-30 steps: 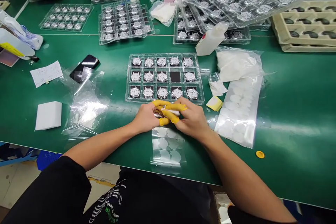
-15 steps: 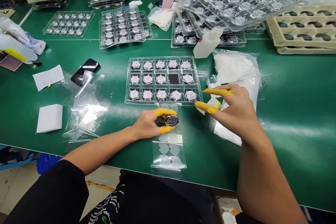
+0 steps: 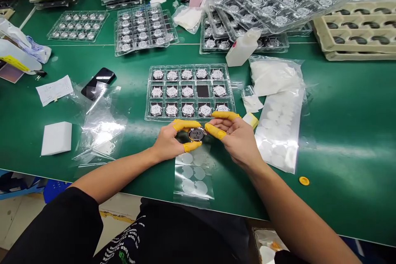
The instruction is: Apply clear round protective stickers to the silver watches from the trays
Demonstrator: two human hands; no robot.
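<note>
My left hand (image 3: pixel 169 139), with yellow finger cots on thumb and forefinger, grips a round watch case (image 3: pixel 196 134) by its edges, its printed back facing up. My right hand (image 3: pixel 238 138) is just right of the case, its thumb and forefinger in yellow cots and spread apart with nothing seen between them. Whether its thumb touches the case's edge I cannot tell. Beneath the hands lies a clear sheet of round film stickers (image 3: pixel 194 179), partly covered. Behind them, a clear plastic tray (image 3: pixel 147 101) holds rows of watch cases; one compartment shows only its dark bottom.
At right lie a bag of white round stickers (image 3: pixel 278 128) and a loose yellow finger cot (image 3: pixel 304 180). A white bottle (image 3: pixel 243 47) stands behind. Left are a phone (image 3: pixel 100 80), clear film (image 3: pixel 102 132) and a white foam block (image 3: pixel 56 138). Stacked trays (image 3: pixel 266 0) fill the back.
My right hand has moved left, from beside the tray's corner to the watch case. The left hand still holds the case, now slightly turned. The loose finger cot has come into sight.
</note>
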